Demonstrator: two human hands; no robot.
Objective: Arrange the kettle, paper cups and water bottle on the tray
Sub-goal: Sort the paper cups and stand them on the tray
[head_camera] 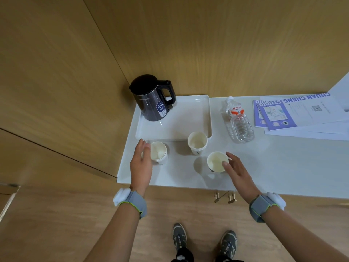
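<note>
Currently both hands are spread and holding nothing, left hand [141,163] against the left cup [159,153], right hand [237,172] beside the right cup [217,161], middle cup [197,142] at six o'clock of the tray [210,118], kettle [151,100] in its ten o'clock corner, water bottle [238,121] off it at three o'clock.

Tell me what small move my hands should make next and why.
Probably close both hands on the cups: the left hand is open beside the left cup, the right hand open at the nearest cup, and both stand on the counter, off the tray.
</note>
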